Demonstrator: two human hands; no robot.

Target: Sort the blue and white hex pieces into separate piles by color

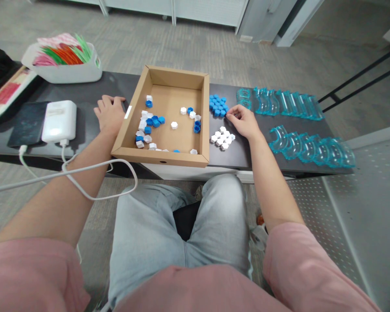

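Pink cloth of my shirt (182,292) fills the near edge, with my pale jeans (143,247) just beyond, below a dark table (84,102). On it stands an open cardboard box (185,160), holding loose blue and white blocks (155,122), most of them along its left side and a few toward the right.

Left of the box, my left hand (112,115) lies on the table with its fingers loosely spread, gripping nothing. To the right, my right hand (245,121) has its fingertips at the right edge of a tight cluster of blue blocks (218,105); I cannot tell whether they pinch one. A cluster of white blocks (222,138) sits just nearer me.

Farther right, clear teal plastic pieces lie in a far row (300,105) and a near row (312,148). On the far left, a white basket (74,75) holds coloured strips (63,54); nearer me, a white charger (60,121) has a cable (94,164) that loops across my left forearm in view.
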